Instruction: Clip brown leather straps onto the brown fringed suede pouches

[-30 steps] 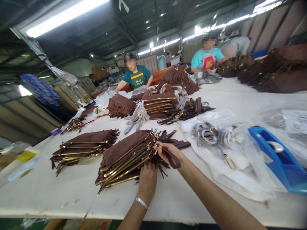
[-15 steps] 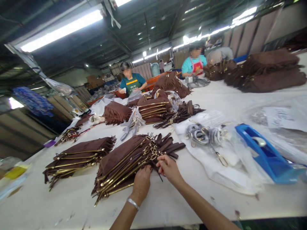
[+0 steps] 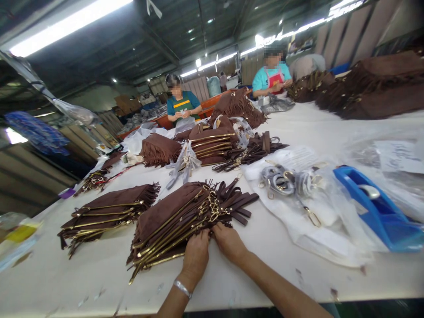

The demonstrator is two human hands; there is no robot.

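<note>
Resting hands [image 3: 212, 247] on brown pouch stack [image 3: 179, 218] edge, bare table [image 3: 251, 269] beside

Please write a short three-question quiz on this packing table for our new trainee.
1. True or false: both hands rest on the near edge of the fanned stack of brown fringed bags.
2. Which wrist wears the silver bangle? A left, B right.
3. What colour is the tape dispenser on the white table?

Key: 1 true, with left hand and right hand side by side; 2 A; 3 blue.
</note>
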